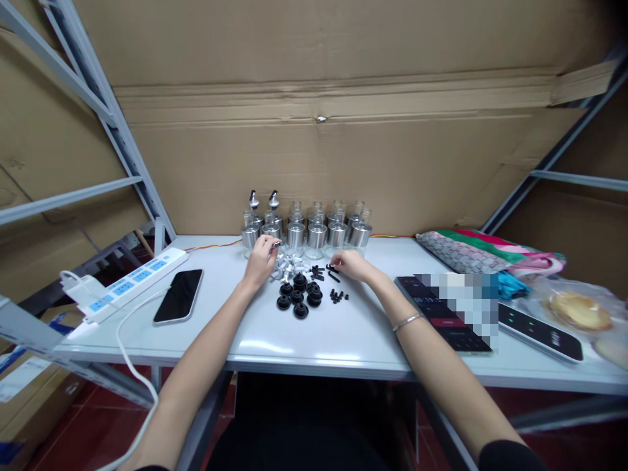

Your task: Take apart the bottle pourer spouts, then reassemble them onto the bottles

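My left hand (261,259) is closed in a pinch on a small silvery spout piece (277,244), held just above a heap of white and silver parts (292,267). My right hand (351,264) has its fingertips pressed together over the small black strips (318,272); what they grip is too small to tell. Nearer to me lie several black ribbed stoppers (297,296) and a few tiny black bits (337,296). Behind the hands stand several glass bottles with metal bands (316,234). Two at the back left carry pourer spouts (273,199).
A power strip (132,281) and a phone (178,296) with a white cable lie on the left. On the right are a tablet-like screen (441,314), a black-and-white device (540,332), bagged pastry (579,310) and folded cloth (490,252). Cardboard (343,157) walls the table's back.
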Available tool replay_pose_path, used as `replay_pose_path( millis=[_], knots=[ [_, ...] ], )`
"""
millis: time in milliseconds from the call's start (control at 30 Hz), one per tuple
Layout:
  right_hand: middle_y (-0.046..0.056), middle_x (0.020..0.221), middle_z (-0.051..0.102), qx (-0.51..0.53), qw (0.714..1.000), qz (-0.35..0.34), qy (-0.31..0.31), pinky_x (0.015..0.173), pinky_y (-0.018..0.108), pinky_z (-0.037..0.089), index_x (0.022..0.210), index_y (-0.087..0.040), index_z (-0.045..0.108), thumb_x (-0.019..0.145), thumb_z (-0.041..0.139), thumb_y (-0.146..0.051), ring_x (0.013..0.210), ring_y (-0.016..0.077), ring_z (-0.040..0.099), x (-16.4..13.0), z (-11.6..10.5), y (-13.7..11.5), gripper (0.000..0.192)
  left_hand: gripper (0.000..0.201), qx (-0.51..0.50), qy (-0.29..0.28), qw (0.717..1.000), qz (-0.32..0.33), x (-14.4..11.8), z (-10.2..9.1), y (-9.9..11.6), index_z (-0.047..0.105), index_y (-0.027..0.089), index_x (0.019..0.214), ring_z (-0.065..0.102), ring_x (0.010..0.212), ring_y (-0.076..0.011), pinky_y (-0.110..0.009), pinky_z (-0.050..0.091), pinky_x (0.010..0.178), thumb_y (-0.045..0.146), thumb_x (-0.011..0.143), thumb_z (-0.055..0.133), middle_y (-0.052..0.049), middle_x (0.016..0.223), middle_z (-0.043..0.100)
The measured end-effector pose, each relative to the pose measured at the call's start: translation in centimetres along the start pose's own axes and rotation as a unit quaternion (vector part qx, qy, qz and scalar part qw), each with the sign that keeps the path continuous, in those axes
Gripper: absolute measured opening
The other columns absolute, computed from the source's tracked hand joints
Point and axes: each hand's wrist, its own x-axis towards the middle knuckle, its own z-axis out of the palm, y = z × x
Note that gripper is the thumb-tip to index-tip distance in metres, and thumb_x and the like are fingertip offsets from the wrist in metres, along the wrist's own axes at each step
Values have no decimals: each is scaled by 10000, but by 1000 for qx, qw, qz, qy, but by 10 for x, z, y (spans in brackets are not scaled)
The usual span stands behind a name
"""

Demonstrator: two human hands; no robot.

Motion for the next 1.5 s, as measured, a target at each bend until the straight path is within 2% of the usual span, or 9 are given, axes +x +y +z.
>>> replay_pose_path(
  millis=[300, 400, 567, 733, 867, 1133, 1300, 1500],
  knots=[
    [65, 836, 729, 8, 1000, 8, -25, 704, 205, 439, 815, -145, 731, 746, 566, -89, 775, 161, 644, 1, 6, -2, 187, 180, -4, -2, 1000, -2, 0, 0, 0, 575, 168, 1012, 537, 939, -159, -293, 449, 856, 157, 885, 448, -61, 989, 536],
    [68, 846, 732, 16, 999, 11, -29, 706, 202, 442, 825, -144, 734, 756, 570, -111, 776, 157, 645, 0, 3, -1, 181, 178, -4, -3, 1000, 0, 0, 0, 0, 574, 170, 1009, 535, 931, -159, -293, 450, 851, 156, 884, 449, -60, 985, 533],
    [51, 763, 732, 23, 998, 22, -52, 641, 206, 440, 737, -151, 738, 675, 623, -67, 701, 155, 639, -3, -7, 1, 156, 174, -1, 0, 1000, 2, 1, -1, 1, 571, 178, 1010, 536, 935, -158, -295, 448, 858, 171, 892, 443, -58, 989, 534],
    [25, 640, 709, 36, 996, 25, -80, 554, 210, 418, 690, -173, 741, 701, 667, -226, 609, 144, 620, -7, -12, -2, 92, 171, -1, -3, 1000, 6, 0, -1, 3, 571, 179, 1003, 542, 937, -159, -297, 450, 858, 165, 890, 444, -59, 988, 539],
    [28, 668, 716, 30, 997, 53, -56, 578, 214, 429, 671, -182, 739, 656, 708, -218, 633, 152, 631, -4, -4, -7, 49, 167, -2, -3, 1000, 10, 1, 0, 4, 571, 183, 997, 545, 932, -158, -297, 453, 853, 177, 895, 438, -55, 977, 538],
    [132, 824, 727, 15, 992, 119, 26, 703, 269, 449, 774, -125, 740, 752, 629, -198, 819, 233, 661, 10, 13, -2, 134, 165, -2, -9, 1000, 14, 0, 1, 5, 570, 170, 1000, 542, 915, -153, -291, 453, 840, 174, 895, 443, -59, 972, 537],
    [95, 851, 728, 54, 993, 92, 46, 714, 241, 448, 819, -135, 733, 773, 620, -184, 809, 189, 654, 15, 15, -4, 131, 161, 0, -16, 1000, 13, -1, 2, 4, 568, 174, 999, 546, 921, -153, -289, 456, 836, 183, 898, 444, -56, 971, 536],
    [28, 780, 721, 98, 994, 37, 24, 666, 201, 442, 782, -159, 728, 730, 672, -209, 722, 134, 630, 15, 14, -13, 91, 160, 1, -12, 1000, 14, 0, 2, 4, 569, 181, 999, 548, 918, -155, -291, 455, 836, 190, 900, 443, -56, 968, 538]
  ],
)
